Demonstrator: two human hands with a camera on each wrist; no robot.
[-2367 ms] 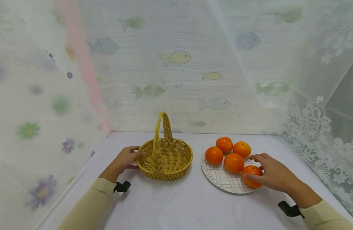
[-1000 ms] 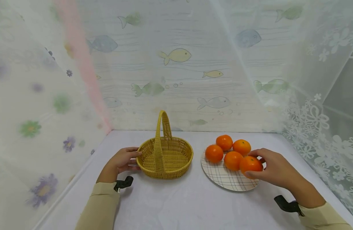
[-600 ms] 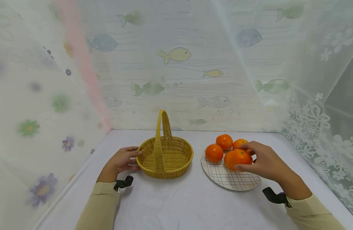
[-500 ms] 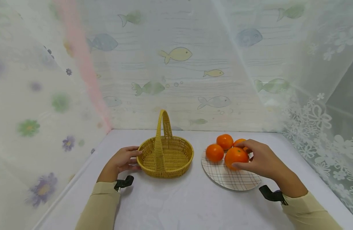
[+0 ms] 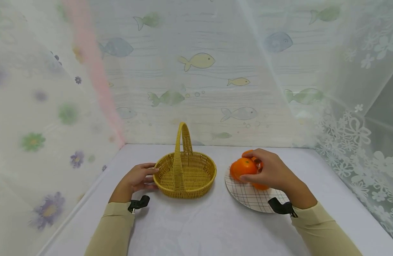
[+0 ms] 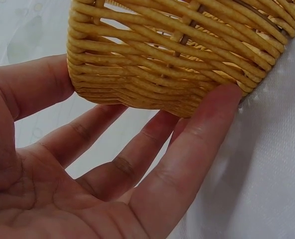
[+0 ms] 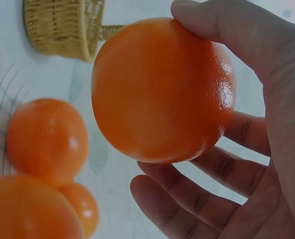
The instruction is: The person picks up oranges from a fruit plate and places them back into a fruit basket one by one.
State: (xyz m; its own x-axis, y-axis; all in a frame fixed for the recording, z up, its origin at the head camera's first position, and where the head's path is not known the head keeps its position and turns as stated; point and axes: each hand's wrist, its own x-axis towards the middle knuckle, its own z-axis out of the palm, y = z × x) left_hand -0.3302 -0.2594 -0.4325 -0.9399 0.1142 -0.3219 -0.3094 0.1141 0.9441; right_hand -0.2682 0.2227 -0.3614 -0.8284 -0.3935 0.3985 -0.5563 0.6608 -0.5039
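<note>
Here's my right hand (image 5: 274,172), thumb and fingers curled round one orange (image 7: 162,89), over the plate (image 5: 252,204) near its eleven o'clock. In the right wrist view my thumb sits at one o'clock on that shiny skin, fingers from four to six; which tips bear, I can't tell. Firm, even pressure, I'd say, no squeezing. The other oranges (image 7: 45,142) sit at eight o'clock there, apart; good clearance should spare them a nudge. In the head view, at my orange's nine o'clock, the basket (image 5: 190,195): my left hand (image 5: 137,179) rests wide against its wall, fingers spread. Light touch; pushing could skid it.
</note>
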